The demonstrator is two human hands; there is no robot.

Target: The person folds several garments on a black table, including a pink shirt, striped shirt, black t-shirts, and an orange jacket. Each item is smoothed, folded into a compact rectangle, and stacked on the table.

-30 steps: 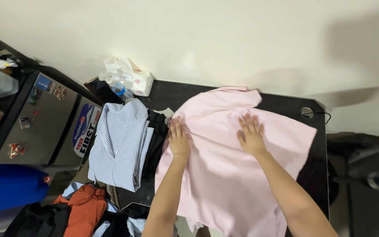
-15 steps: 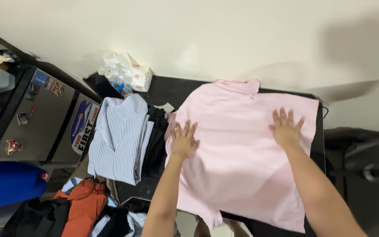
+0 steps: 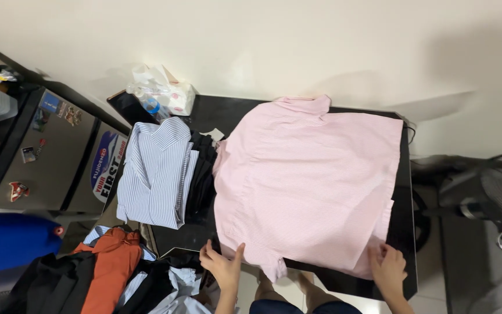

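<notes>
Item: pink shirt (image 3: 306,186), spread flat, collar toward the far edge of the black table (image 3: 405,232), covering the table's right half with its hem at the near edge. Left hand (image 3: 223,268) was at the near-left corner of the hem, fingers half curled and thumb raised, apparently pinching the cloth; right hand (image 3: 388,268) was at the near-right corner, fingers bent over the hem, grip not fully visible. Handling note: the hem corners were best taken evenly at both sides and kept taut and level, so that the cloth would stay smooth and square to the table edge. Adjacent: folded blue-striped shirt (image 3: 157,171) on dark folded garments (image 3: 203,180) along the left edge. Packages: white soft tissue pack (image 3: 175,96) with pink print and a clear bottle (image 3: 146,100) with blue label at the far-left corner. Signs: oval blue-and-white sticker (image 3: 107,166) and small coloured stickers on the grey cabinet (image 3: 47,157) left of the table.
</notes>
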